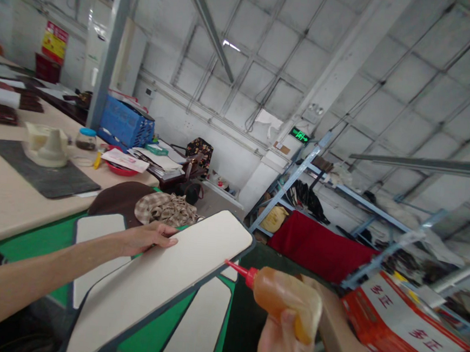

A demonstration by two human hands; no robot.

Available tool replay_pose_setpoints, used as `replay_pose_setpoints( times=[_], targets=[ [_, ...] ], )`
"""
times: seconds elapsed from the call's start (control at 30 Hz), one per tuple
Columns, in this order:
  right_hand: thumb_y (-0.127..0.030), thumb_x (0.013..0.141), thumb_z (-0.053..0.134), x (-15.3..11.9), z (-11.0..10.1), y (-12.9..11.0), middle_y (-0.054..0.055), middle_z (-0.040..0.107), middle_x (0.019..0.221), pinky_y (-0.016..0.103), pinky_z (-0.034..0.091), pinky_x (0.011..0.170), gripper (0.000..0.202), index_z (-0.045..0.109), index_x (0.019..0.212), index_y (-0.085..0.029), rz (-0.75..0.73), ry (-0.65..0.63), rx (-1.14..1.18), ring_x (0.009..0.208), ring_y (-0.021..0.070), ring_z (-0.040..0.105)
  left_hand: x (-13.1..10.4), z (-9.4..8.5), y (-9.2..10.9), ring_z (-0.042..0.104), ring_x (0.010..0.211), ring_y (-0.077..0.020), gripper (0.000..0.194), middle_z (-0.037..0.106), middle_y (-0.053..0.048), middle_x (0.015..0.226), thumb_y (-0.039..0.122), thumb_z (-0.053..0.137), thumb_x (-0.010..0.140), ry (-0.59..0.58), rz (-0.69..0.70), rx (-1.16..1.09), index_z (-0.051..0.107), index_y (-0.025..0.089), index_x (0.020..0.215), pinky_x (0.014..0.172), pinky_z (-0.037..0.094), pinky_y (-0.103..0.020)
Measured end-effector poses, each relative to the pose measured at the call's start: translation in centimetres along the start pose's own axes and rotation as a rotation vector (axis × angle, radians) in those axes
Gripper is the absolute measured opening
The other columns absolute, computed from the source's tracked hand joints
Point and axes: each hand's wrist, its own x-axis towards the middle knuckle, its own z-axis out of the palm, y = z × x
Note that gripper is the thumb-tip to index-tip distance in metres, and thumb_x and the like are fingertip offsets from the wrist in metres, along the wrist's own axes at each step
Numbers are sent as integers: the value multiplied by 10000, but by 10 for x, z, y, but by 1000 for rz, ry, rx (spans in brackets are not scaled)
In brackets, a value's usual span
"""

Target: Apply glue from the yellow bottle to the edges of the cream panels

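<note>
the left fingers [165,240] pinch one long edge of the board [170,276], which slants from below-left of them to up-right, while the right fingers [289,319], closed round the bottle [280,293], hold its tip [236,266] up-left of them by the opposite edge.

A: Legible on the orange-and-white carton [404,322], at right?
B: Note 多正 [382,297], printed twice in dark red on a white ground.
A: And on the lit sign [299,134], centre background?
B: Note a green arrow [305,138] pointing right, with other marks too small to read.
A: And on the red-and-yellow poster [55,42], far left?
B: Marked with print, but too blurred to decipher.
</note>
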Motion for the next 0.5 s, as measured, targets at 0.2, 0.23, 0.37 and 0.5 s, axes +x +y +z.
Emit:
replay_pose_setpoints(
  times=[0.2, 0.23, 0.37, 0.5],
  targets=[
    [-356, 632, 884, -12, 9, -2, 9, 673, 915, 314, 558, 757, 460, 647, 988, -186, 39, 7, 15, 850, 185, 640, 2, 1, 2, 755, 790, -272, 549, 791, -149, 955, 473, 920, 575, 11, -4, -44, 756, 121, 964, 787, 601, -343],
    [-355, 632, 885, -13, 10, -3, 12, 677, 913, 315, 564, 755, 460, 652, 989, -183, 44, 2, 16, 851, 188, 647, 3, 1, 2, 754, 778, -267, 542, 791, -150, 947, 466, 923, 573, 16, -7, -47, 755, 119, 955, 782, 601, -339],
    [-352, 619, 897, -17, 10, 0, 8, 691, 883, 287, 577, 698, 477, 659, 995, -179, 51, -31, 23, 783, 175, 667, 7, -3, 0, 751, 741, -257, 550, 792, -149, 918, 446, 933, 561, 40, -6, -59, 752, 112, 959, 770, 601, -332],
    [-376, 668, 868, -22, 5, 6, 3, 692, 819, 261, 567, 601, 454, 643, 1008, -178, 44, -113, -6, 662, 159, 658, 8, -3, 2, 748, 737, -252, 556, 790, -147, 907, 445, 933, 561, 48, -3, -63, 748, 106, 962, 778, 597, -334]
  ],
)
